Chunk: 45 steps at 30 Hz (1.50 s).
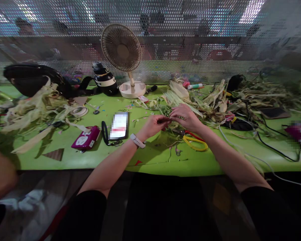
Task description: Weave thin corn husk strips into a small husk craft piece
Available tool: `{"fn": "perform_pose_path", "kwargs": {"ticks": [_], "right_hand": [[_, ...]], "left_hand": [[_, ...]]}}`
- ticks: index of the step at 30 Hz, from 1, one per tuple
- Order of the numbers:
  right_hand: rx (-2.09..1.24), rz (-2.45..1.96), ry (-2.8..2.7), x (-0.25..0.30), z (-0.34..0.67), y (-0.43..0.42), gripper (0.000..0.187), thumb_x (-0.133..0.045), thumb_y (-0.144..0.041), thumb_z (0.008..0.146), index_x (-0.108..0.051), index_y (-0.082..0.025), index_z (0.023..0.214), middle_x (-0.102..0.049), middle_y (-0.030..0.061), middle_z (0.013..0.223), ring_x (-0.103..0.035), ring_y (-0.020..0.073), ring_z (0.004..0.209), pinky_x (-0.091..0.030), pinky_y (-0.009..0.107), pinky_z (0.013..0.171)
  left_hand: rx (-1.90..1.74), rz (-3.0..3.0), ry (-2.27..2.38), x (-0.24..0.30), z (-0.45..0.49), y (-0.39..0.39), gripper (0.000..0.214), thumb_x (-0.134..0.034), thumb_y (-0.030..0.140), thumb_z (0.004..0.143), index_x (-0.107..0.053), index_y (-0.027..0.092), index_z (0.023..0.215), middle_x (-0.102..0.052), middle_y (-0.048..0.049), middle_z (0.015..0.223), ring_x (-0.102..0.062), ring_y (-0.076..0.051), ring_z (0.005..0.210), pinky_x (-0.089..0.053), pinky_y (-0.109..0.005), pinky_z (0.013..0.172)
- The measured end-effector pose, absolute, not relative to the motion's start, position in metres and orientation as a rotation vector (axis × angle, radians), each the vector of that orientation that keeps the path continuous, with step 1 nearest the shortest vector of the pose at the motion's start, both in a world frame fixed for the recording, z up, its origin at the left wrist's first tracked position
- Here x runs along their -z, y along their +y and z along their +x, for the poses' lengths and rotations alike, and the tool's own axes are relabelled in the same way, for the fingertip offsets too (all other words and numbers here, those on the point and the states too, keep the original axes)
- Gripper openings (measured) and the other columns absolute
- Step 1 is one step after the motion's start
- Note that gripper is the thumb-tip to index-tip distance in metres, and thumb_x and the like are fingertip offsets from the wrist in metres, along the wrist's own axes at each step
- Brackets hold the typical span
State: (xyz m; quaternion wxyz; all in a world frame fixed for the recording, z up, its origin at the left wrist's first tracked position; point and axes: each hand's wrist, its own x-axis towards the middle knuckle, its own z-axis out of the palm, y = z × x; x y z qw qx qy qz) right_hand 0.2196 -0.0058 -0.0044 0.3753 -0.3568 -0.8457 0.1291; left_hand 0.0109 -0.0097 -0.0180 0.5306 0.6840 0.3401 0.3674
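Observation:
My left hand [153, 128], with a pale band on its wrist, has its fingers pinched close together above the green table. Fingertip to fingertip with it, my right hand [187, 117] is closed in a pinch too. What they hold between them is too small and hidden to make out. Green leafy sprigs [165, 109] lie just behind the fingers. Scissors with yellow and red handles [196, 144] rest under my right wrist, their blades partly covered by plant scraps. Pale corn husks [179, 92] spread behind my right hand.
A phone [118, 125] and a purple pack [86, 138] lie to the left. Behind stand a fan [132, 89] and a black bottle [105, 82]. Dried husks [40, 107] pile at left, more plant matter and cables [271, 150] at right. Another person's arm [1, 174] shows at far left.

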Motion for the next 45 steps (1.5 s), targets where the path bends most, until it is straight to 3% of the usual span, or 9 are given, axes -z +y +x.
{"fn": "perform_pose_path", "kwargs": {"ticks": [7, 14, 18, 27, 31, 35, 39, 41, 45], "right_hand": [[-0.001, -0.93, -2.223, 0.004, 0.213, -0.018, 0.018, -0.06, -0.036, 0.093, -0.076, -0.03, 0.087, -0.075, 0.004, 0.095, -0.067, 0.0254, 0.1, -0.033, 0.054, 0.116], [0.211, -1.02, -1.991, -0.009, 0.214, -0.031, 0.022, -0.057, -0.037, 0.094, -0.072, -0.026, 0.106, -0.071, 0.0091, 0.107, -0.062, 0.0276, 0.106, -0.048, 0.048, 0.096], [0.262, -1.058, -2.073, -0.013, 0.217, -0.033, 0.02, -0.058, -0.038, 0.092, -0.072, -0.024, 0.092, -0.069, 0.0082, 0.094, -0.061, 0.0268, 0.092, -0.048, 0.046, 0.086], [0.324, -1.104, -2.134, -0.004, 0.216, -0.029, 0.023, -0.057, -0.035, 0.09, -0.074, -0.024, 0.08, -0.064, 0.0074, 0.085, -0.054, 0.0245, 0.084, -0.042, 0.042, 0.08], [0.44, -1.156, -2.082, 0.0, 0.217, -0.027, 0.022, -0.058, -0.028, 0.086, -0.077, -0.023, 0.095, -0.066, 0.0084, 0.093, -0.057, 0.0256, 0.09, -0.044, 0.042, 0.08], [0.338, -1.227, -2.07, 0.004, 0.22, -0.024, 0.036, -0.059, -0.026, 0.083, -0.073, -0.022, 0.116, -0.066, 0.0108, 0.11, -0.058, 0.0306, 0.104, -0.045, 0.049, 0.093], [-0.039, -1.281, -2.054, 0.008, 0.22, -0.019, 0.06, -0.063, -0.027, 0.08, -0.055, -0.017, 0.138, -0.068, 0.0139, 0.12, -0.06, 0.0338, 0.111, -0.045, 0.055, 0.099], [-0.229, -1.292, -2.065, 0.009, 0.221, -0.015, 0.06, -0.067, -0.029, 0.079, -0.056, -0.016, 0.136, -0.072, 0.0129, 0.114, -0.063, 0.0333, 0.11, -0.047, 0.054, 0.098], [-0.281, -1.254, -2.071, 0.009, 0.225, -0.007, 0.026, -0.068, -0.031, 0.081, -0.071, -0.017, 0.104, -0.075, 0.0127, 0.108, -0.067, 0.0306, 0.101, -0.05, 0.049, 0.094]], "left_hand": [[-0.7, 1.567, 0.745, 0.012, 0.008, -0.009, 0.027, -0.08, 0.04, 0.073, -0.07, 0.015, 0.076, -0.068, -0.0016, 0.063, -0.06, -0.009, 0.051, -0.049, -0.022, 0.054], [-0.869, 1.298, 0.74, 0.012, 0.013, -0.011, 0.04, -0.087, 0.049, 0.061, -0.071, 0.015, 0.075, -0.066, 0.0018, 0.064, -0.058, -0.007, 0.058, -0.049, -0.022, 0.062], [-0.992, 1.136, 0.794, 0.012, 0.01, -0.004, 0.036, -0.088, 0.044, 0.06, -0.073, 0.015, 0.075, -0.066, 0.0019, 0.067, -0.055, -0.005, 0.059, -0.047, -0.02, 0.062], [-1.049, 0.931, 0.778, 0.012, 0.006, 0.001, 0.02, -0.086, 0.03, 0.069, -0.072, 0.016, 0.075, -0.069, 0.002, 0.074, -0.058, -0.003, 0.061, -0.048, -0.019, 0.063], [-1.081, 0.812, 0.761, 0.009, 0.006, 0.002, 0.016, -0.084, 0.023, 0.071, -0.074, 0.015, 0.08, -0.068, 0.0025, 0.069, -0.057, -0.003, 0.056, -0.05, -0.018, 0.059], [-1.104, 0.706, 0.753, 0.005, 0.007, 0.003, 0.008, -0.079, 0.015, 0.075, -0.074, 0.014, 0.081, -0.069, 0.0019, 0.069, -0.06, -0.004, 0.056, -0.052, -0.018, 0.057], [-1.138, 0.627, 0.734, 0.003, 0.008, 0.003, 0.004, -0.074, 0.011, 0.079, -0.074, 0.014, 0.083, -0.068, 0.0017, 0.066, -0.058, -0.004, 0.054, -0.052, -0.017, 0.055], [-1.14, 0.595, 0.732, 0.002, 0.008, 0.003, 0.005, -0.073, 0.011, 0.08, -0.073, 0.014, 0.084, -0.065, 0.0025, 0.061, -0.057, -0.004, 0.052, -0.051, -0.016, 0.054], [-1.137, 0.582, 0.721, 0.001, 0.007, 0.004, 0.006, -0.075, 0.01, 0.078, -0.072, 0.013, 0.082, -0.063, 0.0033, 0.058, -0.056, -0.004, 0.051, -0.051, -0.015, 0.053]]}}
